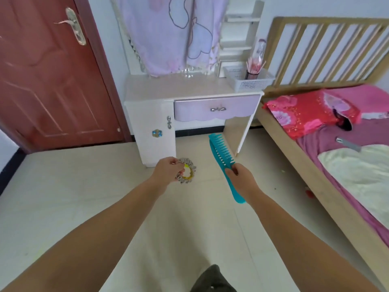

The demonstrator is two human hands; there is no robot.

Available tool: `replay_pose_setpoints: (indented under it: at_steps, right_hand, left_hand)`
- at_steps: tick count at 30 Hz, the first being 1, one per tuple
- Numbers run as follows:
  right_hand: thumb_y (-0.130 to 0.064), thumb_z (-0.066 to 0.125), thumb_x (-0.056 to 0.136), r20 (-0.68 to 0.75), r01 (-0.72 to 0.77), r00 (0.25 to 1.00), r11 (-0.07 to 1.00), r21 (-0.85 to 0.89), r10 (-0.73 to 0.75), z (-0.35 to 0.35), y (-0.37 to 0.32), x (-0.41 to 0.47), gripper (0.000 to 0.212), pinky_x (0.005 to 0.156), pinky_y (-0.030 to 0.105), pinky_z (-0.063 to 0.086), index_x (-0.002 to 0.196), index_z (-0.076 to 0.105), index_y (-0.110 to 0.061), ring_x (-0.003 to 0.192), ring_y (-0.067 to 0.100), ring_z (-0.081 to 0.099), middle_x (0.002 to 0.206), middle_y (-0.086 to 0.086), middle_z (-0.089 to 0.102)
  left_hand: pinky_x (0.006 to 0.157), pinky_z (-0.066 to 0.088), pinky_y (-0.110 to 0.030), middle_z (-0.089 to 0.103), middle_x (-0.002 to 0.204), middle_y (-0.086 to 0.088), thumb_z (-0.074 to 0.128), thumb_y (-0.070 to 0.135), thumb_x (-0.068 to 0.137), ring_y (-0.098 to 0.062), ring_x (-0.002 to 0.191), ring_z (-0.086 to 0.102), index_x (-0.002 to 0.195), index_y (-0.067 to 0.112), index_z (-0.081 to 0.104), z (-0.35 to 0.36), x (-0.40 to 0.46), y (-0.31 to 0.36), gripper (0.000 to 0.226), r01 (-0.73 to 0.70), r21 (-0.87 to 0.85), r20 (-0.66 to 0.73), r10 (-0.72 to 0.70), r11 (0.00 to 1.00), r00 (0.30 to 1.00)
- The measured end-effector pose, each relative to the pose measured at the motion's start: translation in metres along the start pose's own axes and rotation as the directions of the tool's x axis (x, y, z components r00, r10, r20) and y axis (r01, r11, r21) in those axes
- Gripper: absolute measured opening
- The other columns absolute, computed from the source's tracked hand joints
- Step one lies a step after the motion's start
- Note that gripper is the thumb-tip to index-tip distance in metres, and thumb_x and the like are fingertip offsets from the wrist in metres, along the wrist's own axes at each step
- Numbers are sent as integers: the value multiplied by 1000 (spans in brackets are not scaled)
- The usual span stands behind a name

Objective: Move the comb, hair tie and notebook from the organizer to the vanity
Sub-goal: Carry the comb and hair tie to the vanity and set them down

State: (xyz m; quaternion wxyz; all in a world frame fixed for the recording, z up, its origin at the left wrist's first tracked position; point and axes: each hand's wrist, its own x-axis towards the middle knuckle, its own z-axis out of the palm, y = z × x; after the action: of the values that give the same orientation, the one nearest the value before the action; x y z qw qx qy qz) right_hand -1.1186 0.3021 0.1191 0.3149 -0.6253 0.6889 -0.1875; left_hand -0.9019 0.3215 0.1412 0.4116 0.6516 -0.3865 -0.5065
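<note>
My right hand (242, 175) grips a turquoise wide-tooth comb (221, 153) near its middle, teeth pointing up and right, handle hanging below my wrist. My left hand (168, 171) pinches a grey patterned hair tie (189, 171) with a yellow band in it. Both hands hover over the tiled floor, in front of a white vanity (181, 87) with a lilac drawer (216, 109). A white mesh basket (248, 80) stands on the vanity's right end with a dark cup of sticks in it. No notebook is visible.
A dark red door (52, 76) is at the left. A wooden bed (328, 131) with pink bedding and a red pillow fills the right side. A floral cloth (168, 32) hangs over the vanity's back. Pale tiled floor lies between me and the vanity.
</note>
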Motion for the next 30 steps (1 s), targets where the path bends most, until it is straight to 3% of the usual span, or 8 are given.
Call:
replay_pose_setpoints:
  at_steps: [5,10,13,16,22,25,28,30]
  right_hand:
    - [-29,38,96,-8,1,1000,1000,2,-1,-12,-11,152,25,52,21,32,90,54,-12,59,9,46,74,-2,51]
    - [-27,41,95,17,19,1000,1000,10,-19,-34,-36,301,24,51,22,29,88,56,-9,56,9,45,72,0,52]
    - [-27,41,94,29,19,999,1000,3,-19,-42,-53,377,26,51,22,31,89,57,-8,56,10,45,72,2,54]
    - [-25,43,93,32,-12,999,999,38,10,-39,-62,451,26,52,24,32,77,53,-8,54,13,44,70,5,54]
    - [-20,44,92,0,-97,995,992,84,98,-20,-75,596,22,51,25,32,76,53,-8,56,15,44,67,2,51]
    - [-20,44,92,-4,-180,983,980,79,181,-13,-82,657,22,49,24,31,76,52,-7,54,13,42,62,0,47]
    - [-19,44,92,-4,-251,968,964,83,252,-11,-89,708,24,48,25,29,71,49,-8,52,12,40,61,0,45]
    - [-19,44,92,-3,-266,964,961,74,267,-8,-91,739,31,47,27,27,62,43,-13,51,12,38,58,-1,43]
  left_hand:
    - [72,52,-31,62,78,-13,55,5,84,-19,68,56,80,6,59,33,153,48,5,-36,8,42,35,999,999]
    - [63,50,-27,63,73,-9,55,7,82,-19,69,57,66,16,57,57,290,101,18,0,32,2,0,999,1000]
    - [53,48,-20,60,67,-4,57,7,80,-14,64,56,66,15,57,61,353,120,16,32,24,5,-33,999,999]
    - [44,47,-14,57,64,-3,56,5,81,-12,61,54,69,13,56,64,423,135,15,62,21,12,-62,998,998]
    - [60,48,-28,56,58,-4,57,5,78,-17,58,52,61,15,57,84,582,166,20,41,140,30,-46,989,998]
    - [71,52,-37,60,64,-10,57,5,78,-23,64,55,64,12,58,92,647,179,16,100,162,75,-113,982,991]
    - [74,54,-36,61,67,-10,55,5,81,-22,66,57,69,10,58,102,702,187,14,174,160,95,-190,972,977]
    - [67,54,-30,61,69,-9,54,6,82,-20,67,57,69,11,58,113,734,193,14,214,165,87,-230,963,969]
